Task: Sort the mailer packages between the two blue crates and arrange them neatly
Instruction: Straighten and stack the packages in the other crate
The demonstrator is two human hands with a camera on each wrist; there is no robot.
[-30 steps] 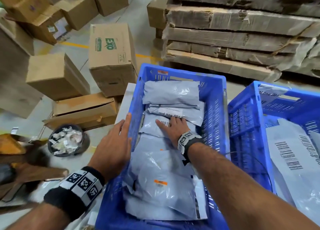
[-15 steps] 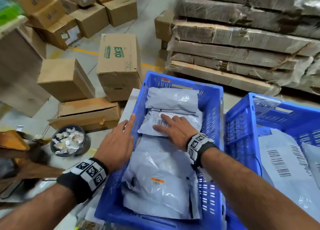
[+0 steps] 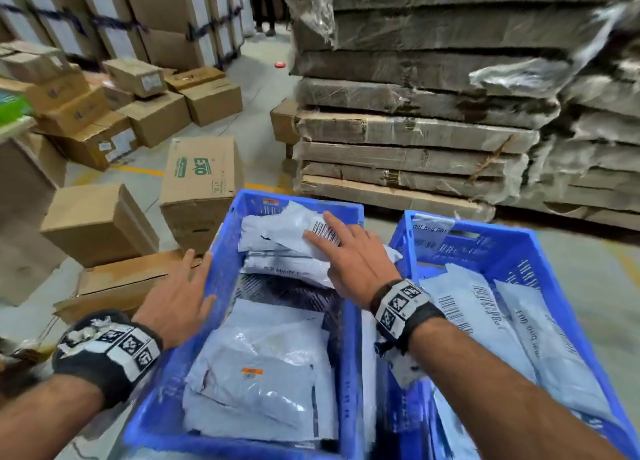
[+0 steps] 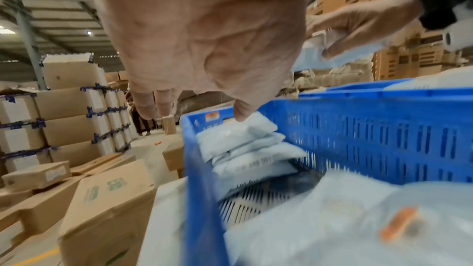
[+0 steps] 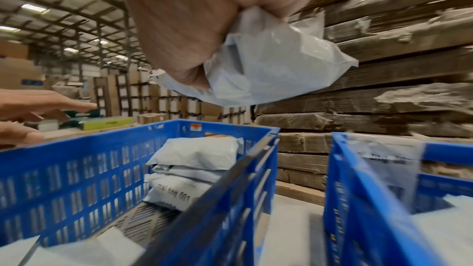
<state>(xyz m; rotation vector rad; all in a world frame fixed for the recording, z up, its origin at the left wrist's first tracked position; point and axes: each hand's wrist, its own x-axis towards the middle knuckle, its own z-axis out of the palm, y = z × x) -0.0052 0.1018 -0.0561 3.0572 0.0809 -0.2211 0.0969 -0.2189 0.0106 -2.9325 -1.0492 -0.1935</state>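
Note:
Two blue crates stand side by side. The left crate (image 3: 166,390) has a stack of grey mailers (image 3: 287,269) at its far end, a pile of mailers (image 3: 263,373) at its near end and bare floor between. My right hand (image 3: 346,255) grips a grey barcoded mailer (image 3: 287,231) above the far stack; in the right wrist view the held mailer (image 5: 268,64) hangs clear of the stack (image 5: 194,161). My left hand (image 3: 180,293) is open with straight fingers by the crate's left rim (image 4: 199,169). The right crate (image 3: 485,248) holds long barcoded mailers (image 3: 485,314).
Cardboard boxes crowd the floor to the left, the nearest an EXO box (image 3: 201,182) right behind the left crate. A tall pile of wrapped flat cardboard (image 3: 415,130) stands behind both crates. Open concrete floor (image 3: 256,88) runs between them.
My right hand has picked the barcoded mailer up from the middle of the left crate and carried it to the far end. Bare crate floor now shows in the middle. My left hand stays by the rim.

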